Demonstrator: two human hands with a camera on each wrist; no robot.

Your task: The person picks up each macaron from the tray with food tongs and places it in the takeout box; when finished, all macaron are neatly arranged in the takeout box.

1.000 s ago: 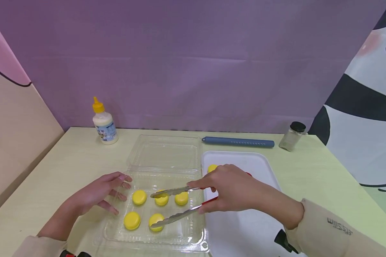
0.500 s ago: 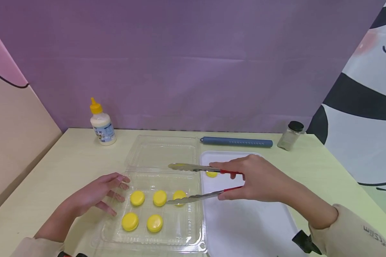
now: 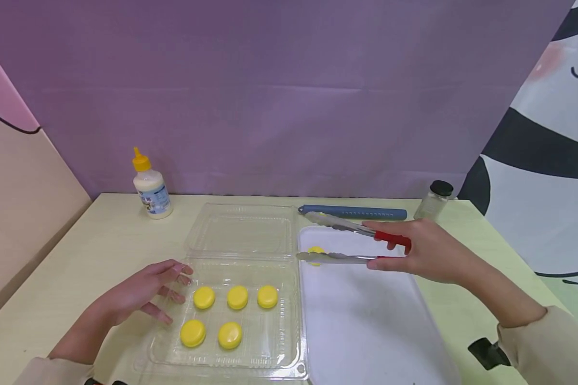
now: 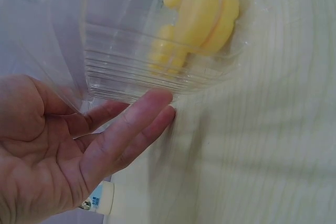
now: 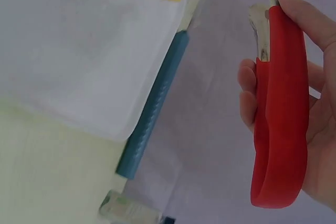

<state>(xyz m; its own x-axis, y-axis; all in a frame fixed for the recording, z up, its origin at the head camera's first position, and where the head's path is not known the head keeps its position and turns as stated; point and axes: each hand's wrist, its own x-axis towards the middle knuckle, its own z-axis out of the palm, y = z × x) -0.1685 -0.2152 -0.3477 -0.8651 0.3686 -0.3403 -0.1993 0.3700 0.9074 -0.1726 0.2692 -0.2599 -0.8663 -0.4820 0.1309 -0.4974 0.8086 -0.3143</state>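
Observation:
My right hand (image 3: 433, 251) grips red-handled metal tongs (image 3: 339, 222) by both arms, thumb on one side and fingers on the other. The tips of the tongs are spread, with nothing between them, over the far left of the white tray (image 3: 366, 321). One yellow macaron (image 3: 316, 249) lies there, partly covered by the lower arm. Several more macarons (image 3: 237, 297) stand in two rows inside a clear plastic clamshell box (image 3: 265, 339). My left hand (image 3: 137, 289) is beside the box's left wall, fingers loosely extended; in the left wrist view its fingertips (image 4: 157, 98) are right at the ridged wall.
Behind the tray lies a dark blue ribbed rod (image 3: 356, 212). A black-capped glass jar (image 3: 432, 206) stands at the back right, and a white bottle with a yellow nozzle (image 3: 153, 195) at the back left. The box's lid (image 3: 243, 230) is folded back towards the purple backdrop.
My right hand has carried the tongs right and away from me, from over the macarons in the box to above the tray. The left hand has stayed by the box.

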